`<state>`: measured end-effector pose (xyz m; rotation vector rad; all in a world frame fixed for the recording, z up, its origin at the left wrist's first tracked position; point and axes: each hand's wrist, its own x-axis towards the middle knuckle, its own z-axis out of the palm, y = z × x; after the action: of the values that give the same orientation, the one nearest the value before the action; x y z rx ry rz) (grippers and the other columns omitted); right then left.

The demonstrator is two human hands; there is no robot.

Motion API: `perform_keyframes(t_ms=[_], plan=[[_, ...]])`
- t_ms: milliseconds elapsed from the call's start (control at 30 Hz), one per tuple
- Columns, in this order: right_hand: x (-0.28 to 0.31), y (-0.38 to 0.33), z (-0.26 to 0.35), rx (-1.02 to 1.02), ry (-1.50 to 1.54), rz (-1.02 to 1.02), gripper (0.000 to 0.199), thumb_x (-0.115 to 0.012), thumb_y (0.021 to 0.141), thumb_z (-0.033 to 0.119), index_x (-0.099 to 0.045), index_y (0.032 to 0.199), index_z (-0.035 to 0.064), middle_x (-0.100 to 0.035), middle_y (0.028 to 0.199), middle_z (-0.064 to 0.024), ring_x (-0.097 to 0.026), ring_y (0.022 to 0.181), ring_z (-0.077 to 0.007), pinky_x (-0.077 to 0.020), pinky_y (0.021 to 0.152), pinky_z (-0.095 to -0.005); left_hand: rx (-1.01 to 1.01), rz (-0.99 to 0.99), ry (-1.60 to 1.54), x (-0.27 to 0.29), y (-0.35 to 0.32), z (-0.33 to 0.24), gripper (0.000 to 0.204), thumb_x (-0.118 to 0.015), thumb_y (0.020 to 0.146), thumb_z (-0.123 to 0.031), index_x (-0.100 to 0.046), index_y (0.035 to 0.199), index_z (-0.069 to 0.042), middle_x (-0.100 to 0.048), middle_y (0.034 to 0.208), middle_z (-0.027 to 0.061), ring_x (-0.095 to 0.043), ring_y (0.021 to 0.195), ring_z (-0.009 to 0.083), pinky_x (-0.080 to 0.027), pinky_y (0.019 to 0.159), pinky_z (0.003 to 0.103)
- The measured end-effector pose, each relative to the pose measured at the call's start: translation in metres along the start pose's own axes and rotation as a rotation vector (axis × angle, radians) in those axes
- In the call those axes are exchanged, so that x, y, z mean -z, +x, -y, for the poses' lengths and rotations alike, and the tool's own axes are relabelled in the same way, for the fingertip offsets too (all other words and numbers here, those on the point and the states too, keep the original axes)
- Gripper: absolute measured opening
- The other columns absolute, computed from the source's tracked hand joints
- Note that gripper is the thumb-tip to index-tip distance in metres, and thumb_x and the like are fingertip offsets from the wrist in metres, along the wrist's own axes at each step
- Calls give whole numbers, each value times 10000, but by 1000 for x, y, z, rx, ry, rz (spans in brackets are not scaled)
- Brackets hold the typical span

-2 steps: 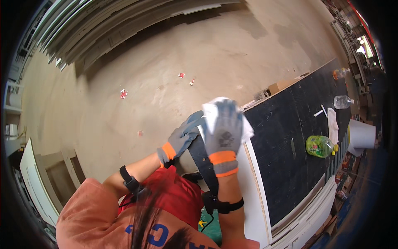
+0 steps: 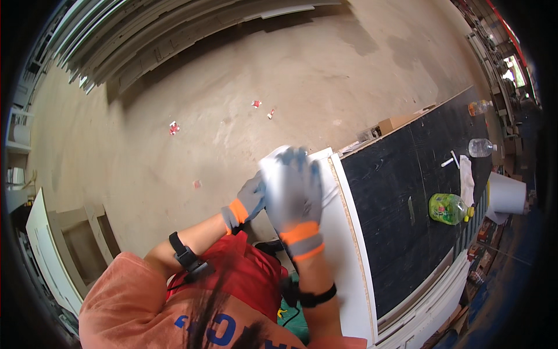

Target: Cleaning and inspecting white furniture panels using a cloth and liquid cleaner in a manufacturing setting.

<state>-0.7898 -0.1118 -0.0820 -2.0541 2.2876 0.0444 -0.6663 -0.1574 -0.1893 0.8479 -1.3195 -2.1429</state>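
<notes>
White cloth (image 2: 271,167) lies beneath the flattened, blurred right hand (image 2: 297,191); left hand's (image 2: 251,198) grip cannot be told.

Looks like a workshop or warehouse hall. Shows as much in the broad, stained floor (image 2: 325,87), dotted with scraps of red litter (image 2: 174,128), and in the pile of long boards (image 2: 145,52) at the upper left. Points the same way with a pale panel (image 2: 46,250) on the left, a white board (image 2: 347,262) with a raw brown edge along the black surface (image 2: 389,192), and a stack of pale slats (image 2: 436,305) at the lower right. Adds grey work gloves (image 2: 250,199) and crowded clutter (image 2: 501,87) toward the right rim.
</notes>
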Motion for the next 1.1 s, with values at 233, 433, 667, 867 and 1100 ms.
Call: perform_keyframes(t_ms=[233, 433, 667, 867, 1100], plan=[[10, -54, 0, -5, 379, 3, 657, -588, 856, 317, -397, 1405, 12, -388, 1463, -172, -265, 1415, -347, -178, 1163, -488, -163, 115, -143, -2, 6, -3, 597, -551, 924, -183, -331, 1451, -10, -424, 1455, 144, -435, 1323, 255, -366, 1091, 340], [6, 8, -21, -61, 124, -180, 632, -589, 872, 317, -410, 1372, -26, -416, 1423, -195, -305, 1388, -350, -201, 1162, -462, 61, 96, -265, -1, 4, 11, 489, -554, 887, -32, -487, 1371, -15, -489, 1367, 67, -509, 1131, 128, -401, 996, 269], [5, -110, 2, -105, 261, -40, 691, -665, 800, 305, -440, 1381, 6, -399, 1462, -190, -298, 1401, -381, -205, 1160, -513, -86, 189, -119, 13, 9, -17, 524, -629, 887, -261, -533, 1339, -13, -273, 1549, 113, -357, 1373, 224, -320, 1105, 336], [-54, -325, -13, -891, 259, -172, 679, -692, 818, 337, -461, 1351, -14, -515, 1330, -201, -494, 1249, -330, -410, 1034, -450, -175, -100, 317, 43, 30, -66, 377, -521, 960, -193, -584, 1280, -6, -606, 1272, 120, -549, 1202, 240, -396, 1052, 358], [-112, -645, -97, -1482, -106, -421, 335, -499, 914, 232, -617, 1090, -27, -622, 977, -147, -617, 838, -265, -510, 731, -343, -23, 146, 399, -30, 78, -103, 517, -504, 995, -372, -490, 1358, -3, -580, 1279, 155, -600, 1125, 242, -471, 989, 353]])
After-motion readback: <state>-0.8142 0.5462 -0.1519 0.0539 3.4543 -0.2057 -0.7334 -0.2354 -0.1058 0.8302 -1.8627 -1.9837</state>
